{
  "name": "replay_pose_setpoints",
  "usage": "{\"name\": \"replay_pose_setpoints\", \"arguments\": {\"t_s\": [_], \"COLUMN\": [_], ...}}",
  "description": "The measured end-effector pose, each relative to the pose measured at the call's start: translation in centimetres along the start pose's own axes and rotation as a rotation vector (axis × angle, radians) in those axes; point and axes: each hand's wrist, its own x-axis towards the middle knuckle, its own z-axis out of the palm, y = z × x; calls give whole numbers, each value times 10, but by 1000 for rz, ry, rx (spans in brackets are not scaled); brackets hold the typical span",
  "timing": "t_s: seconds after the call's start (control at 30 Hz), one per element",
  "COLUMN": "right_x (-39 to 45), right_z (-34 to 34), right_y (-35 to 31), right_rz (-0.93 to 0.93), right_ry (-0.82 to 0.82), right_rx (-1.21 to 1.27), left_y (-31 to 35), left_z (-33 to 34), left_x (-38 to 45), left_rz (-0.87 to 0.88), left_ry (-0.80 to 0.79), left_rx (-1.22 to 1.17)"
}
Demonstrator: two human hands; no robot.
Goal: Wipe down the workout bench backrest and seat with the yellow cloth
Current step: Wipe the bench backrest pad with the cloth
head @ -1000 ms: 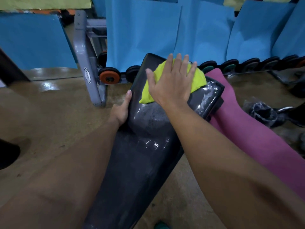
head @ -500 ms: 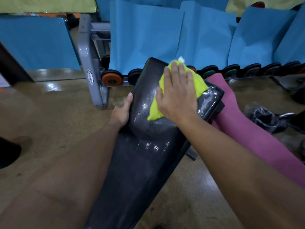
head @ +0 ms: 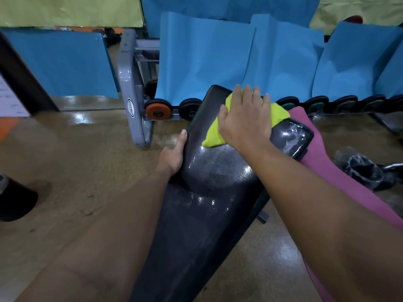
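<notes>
A long black padded bench backrest (head: 202, 214) stretches away from me, its surface glossy and wet in patches. The yellow cloth (head: 212, 136) lies on its far end. My right hand (head: 245, 120) presses flat on the cloth with fingers spread, covering most of it. My left hand (head: 173, 154) grips the backrest's left edge, thumb along the side.
A grey dumbbell rack (head: 130, 101) with round dumbbells (head: 158, 110) stands behind the bench, draped with blue sheets (head: 205, 57). A pink mat (head: 340, 177) lies along the right of the bench. Dark gear (head: 366, 173) sits on the floor at right, a dark object (head: 15, 203) at left.
My right hand has slid the cloth a little across the far end of the backrest, first to the right, then back toward the top edge. The left hand keeps its grip.
</notes>
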Motion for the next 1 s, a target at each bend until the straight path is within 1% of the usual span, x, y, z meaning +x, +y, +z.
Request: {"name": "replay_pose_setpoints", "arguments": {"t_s": [0.03,0.07,0.17,0.27,0.33,0.43,0.47,0.5,0.57,0.63,0.67,0.7,0.77,0.83,0.87,0.9,1.0], "right_x": [9,14,10,-7,-5,16,20,21,11,-4,-9,-11,-3,7,9,8,-8], "right_z": [0,1,6,11,11,7,6,6,10,17,18,19,17,16,15,14,18], "right_y": [-7,-16,-35,-24,-15,-23,-30,-38,-48,-44,-40,-36,-35,-43,-49,-53,-53], "right_rz": [22,5,-152,-251,-212,-42,-25,-42,-163,-287,-312,-300,-208,-121,-119,-156,-370], "right_ry": [-15,-17,11,34,40,7,3,8,23,18,23,44,75,60,51,38,-16], "right_rx": [4,-1,-31,-55,-34,-11,-12,-20,-47,-79,-77,-61,-37,-19,-29,-57,-137], "left_y": [0,-1,-1,-1,-3,-4,-4,-3,-2,-3,-3,-3,-3,-2,-3,-5,-5], "left_z": [0,1,2,1,1,1,2,3,4,5,5,4,3,3,4,4,5], "left_x": [1,2,2,2,2,4,3,3,2,4,3,2,1,1,2,4,6], "left_rz": [8,19,53,48,31,32,43,55,67,64,60,52,38,35,36,34,42], "left_ry": [5,13,15,-5,0,20,28,36,40,33,30,27,40,47,47,46,54], "left_rx": [1,5,-6,-13,-10,-8,-9,-8,2,17,15,18,28,27,17,10,12]}}
